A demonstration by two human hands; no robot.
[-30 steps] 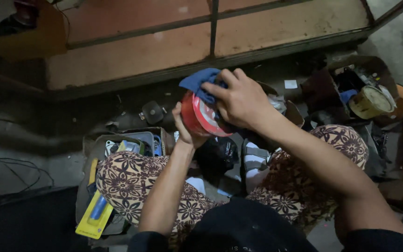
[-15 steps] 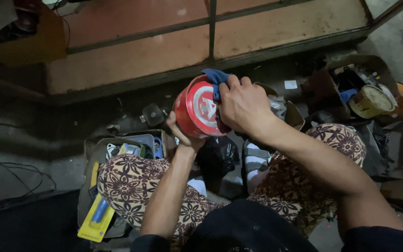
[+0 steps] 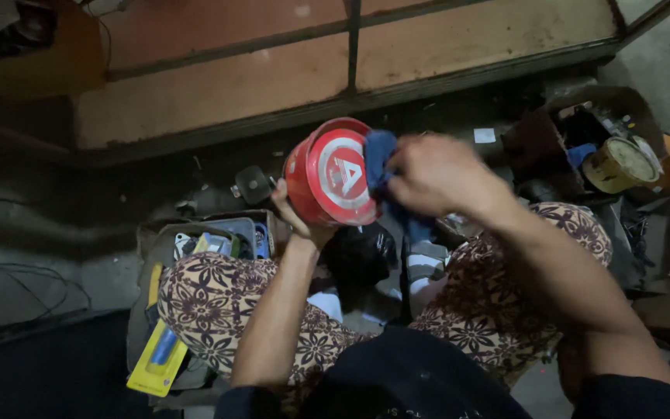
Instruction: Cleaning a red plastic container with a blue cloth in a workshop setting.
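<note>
My left hand [image 3: 292,216] holds a round red tin [image 3: 329,172] from below, its red-and-white lid tilted toward me. My right hand [image 3: 437,174] is closed on a blue cloth [image 3: 379,161] and presses it against the right side of the lid. The hand is blurred. Both hands are raised above my lap, over my knees in brown flower-patterned trousers [image 3: 219,299].
An open toolbox [image 3: 195,240] with small items and a yellow packaged tool [image 3: 157,361] lies left of my knee. A cardboard box [image 3: 583,132] with a pale round can [image 3: 618,164] stands at the right. A framed orange panel [image 3: 335,54] fills the floor ahead. Cables [image 3: 17,287] run left.
The tin has turned so its lid faces me more fully. My right hand slid with the cloth from the top of the tin to its right side.
</note>
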